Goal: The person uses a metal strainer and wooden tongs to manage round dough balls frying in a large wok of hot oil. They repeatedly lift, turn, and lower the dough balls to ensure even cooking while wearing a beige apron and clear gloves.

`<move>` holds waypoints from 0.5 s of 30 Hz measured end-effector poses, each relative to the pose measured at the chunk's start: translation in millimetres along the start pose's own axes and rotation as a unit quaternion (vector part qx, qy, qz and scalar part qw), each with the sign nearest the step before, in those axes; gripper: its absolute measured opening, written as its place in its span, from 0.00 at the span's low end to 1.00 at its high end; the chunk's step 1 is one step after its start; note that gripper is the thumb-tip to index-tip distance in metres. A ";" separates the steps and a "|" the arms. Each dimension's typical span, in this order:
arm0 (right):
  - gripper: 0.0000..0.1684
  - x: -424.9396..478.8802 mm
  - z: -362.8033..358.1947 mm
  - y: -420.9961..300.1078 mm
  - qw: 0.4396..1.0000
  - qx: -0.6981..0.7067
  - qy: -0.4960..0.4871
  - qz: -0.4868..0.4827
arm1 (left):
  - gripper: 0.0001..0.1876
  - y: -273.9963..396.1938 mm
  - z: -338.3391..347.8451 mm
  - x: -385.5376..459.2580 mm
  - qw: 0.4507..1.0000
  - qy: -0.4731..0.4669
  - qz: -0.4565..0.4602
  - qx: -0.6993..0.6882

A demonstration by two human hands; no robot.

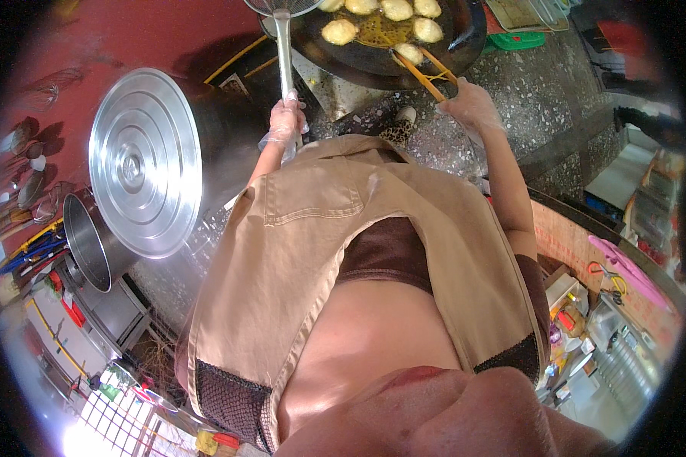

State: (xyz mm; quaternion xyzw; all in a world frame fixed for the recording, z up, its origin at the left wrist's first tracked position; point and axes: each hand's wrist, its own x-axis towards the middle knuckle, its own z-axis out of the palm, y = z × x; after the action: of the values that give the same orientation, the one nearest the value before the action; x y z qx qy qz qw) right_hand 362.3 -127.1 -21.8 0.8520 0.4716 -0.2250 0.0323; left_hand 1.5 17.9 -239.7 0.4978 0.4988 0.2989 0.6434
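My left hand (286, 121), in a clear plastic glove, grips the metal handle of a wire-mesh skimmer (284, 51), whose mesh reaches past the top edge of the view. My right hand (473, 105), gloved the same way, holds a pair of long wooden chopsticks (420, 76). Their tips are on either side of a pale golden dough piece (409, 53) near the close rim of a wide dark pan (469, 45). Several more dough pieces (339, 32) lie around yellow bubbling oil (381, 29) in the pan.
At my left stand a large round metal lid (143, 163) and a deep metal pot (87, 243). Whisks and ladles hang on the red wall (143, 34). A green basket (517, 40) is right of the pan. Scissors (606, 274) and a pink cloth (629, 271) are at far right.
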 end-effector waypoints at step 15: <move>0.35 -5.9 -6.0 0.0 1.000 -0.002 -0.025 0.010 | 0.25 8.8 2.4 -3.2 0.999 -0.011 -0.020 -0.026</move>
State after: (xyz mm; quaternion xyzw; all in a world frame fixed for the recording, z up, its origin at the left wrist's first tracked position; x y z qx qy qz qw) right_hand 361.8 -130.1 -14.0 0.8507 0.4628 -0.2448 0.0480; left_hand 3.7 17.2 -230.4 0.4737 0.4938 0.2934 0.6676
